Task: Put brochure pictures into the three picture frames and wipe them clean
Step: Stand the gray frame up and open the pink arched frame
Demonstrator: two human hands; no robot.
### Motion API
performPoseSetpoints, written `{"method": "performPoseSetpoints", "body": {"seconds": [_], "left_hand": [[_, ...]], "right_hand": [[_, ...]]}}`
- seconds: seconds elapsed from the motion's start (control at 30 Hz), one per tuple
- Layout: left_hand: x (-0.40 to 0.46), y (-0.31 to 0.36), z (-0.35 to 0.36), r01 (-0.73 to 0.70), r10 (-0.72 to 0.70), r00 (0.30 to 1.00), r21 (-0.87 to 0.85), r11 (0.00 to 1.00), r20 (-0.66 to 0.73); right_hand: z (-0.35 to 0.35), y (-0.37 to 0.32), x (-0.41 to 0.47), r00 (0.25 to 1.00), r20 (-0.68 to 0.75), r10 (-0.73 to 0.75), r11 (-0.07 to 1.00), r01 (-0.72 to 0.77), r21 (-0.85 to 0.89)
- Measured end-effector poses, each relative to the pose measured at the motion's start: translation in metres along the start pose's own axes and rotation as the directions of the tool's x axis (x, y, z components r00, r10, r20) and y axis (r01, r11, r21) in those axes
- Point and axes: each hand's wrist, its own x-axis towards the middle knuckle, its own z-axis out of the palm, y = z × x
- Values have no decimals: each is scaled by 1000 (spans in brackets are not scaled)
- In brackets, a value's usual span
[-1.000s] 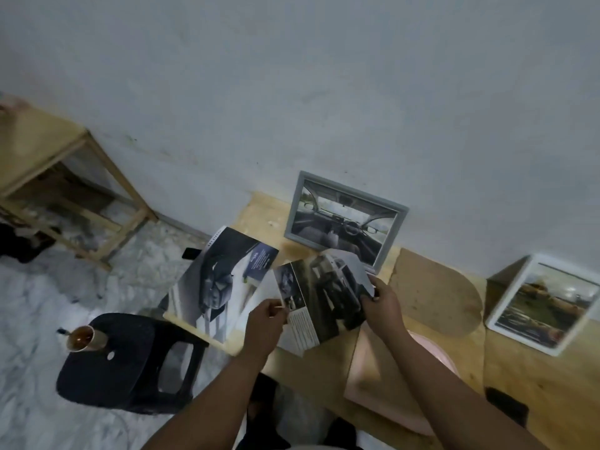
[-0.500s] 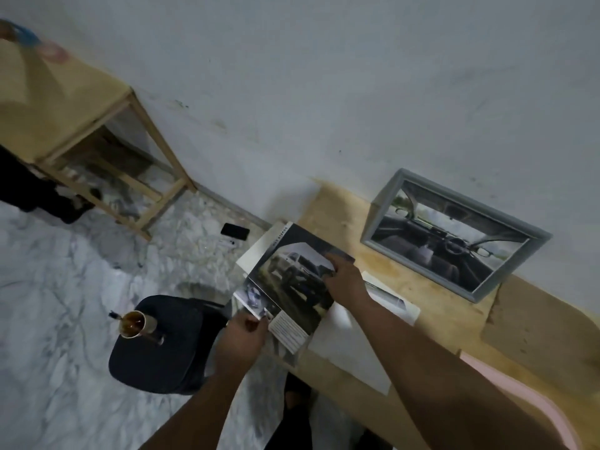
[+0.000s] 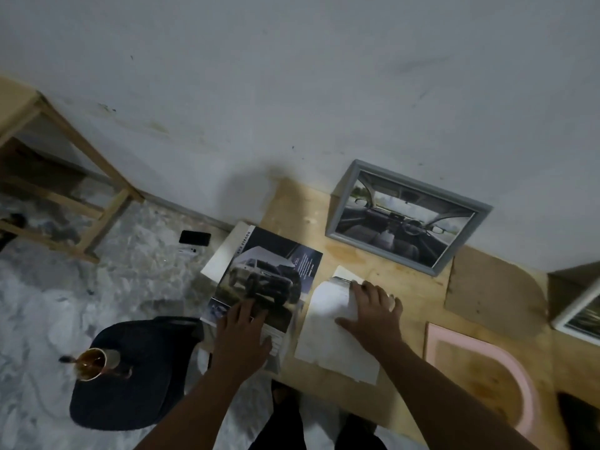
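Note:
A car brochure point(image 3: 269, 274) lies flat at the left end of the wooden table point(image 3: 402, 319), showing a dark truck. My left hand point(image 3: 242, 336) rests palm down on its near edge, fingers spread. My right hand point(image 3: 370, 310) presses on a loose white page point(image 3: 328, 339) beside the brochure, and the page's top curls up under my fingers. A grey picture frame point(image 3: 407, 216) with a car-interior picture leans against the wall. A white frame point(image 3: 581, 315) holding a picture shows at the right edge. A pink frame point(image 3: 487, 371) lies flat at the near right.
A rounded brown backing board point(image 3: 493, 290) lies between the grey and white frames. A black stool point(image 3: 136, 368) carrying a cup of dark drink point(image 3: 92, 358) stands left of the table. A phone point(image 3: 194, 238) lies on the marble floor. A wooden side table point(image 3: 48, 177) stands at far left.
The brochure went from held up in both hands to lying flat on the table. My right hand left it and moved right onto the white page. The view swung left, then partly back.

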Motion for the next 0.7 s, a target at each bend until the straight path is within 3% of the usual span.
{"method": "performPoseSetpoints", "body": {"seconds": [0.43, 0.57, 0.7], "left_hand": [[6, 14, -7, -16, 12, 1000, 146, 989, 22], [5, 16, -9, 7, -12, 999, 150, 989, 33], [5, 19, -11, 24, -28, 999, 120, 992, 34]], "right_hand": [[-3, 5, -9, 999, -11, -52, 997, 53, 61], [13, 13, -12, 995, 60, -86, 995, 82, 59], [10, 12, -10, 996, 42, -78, 996, 76, 48]]}}
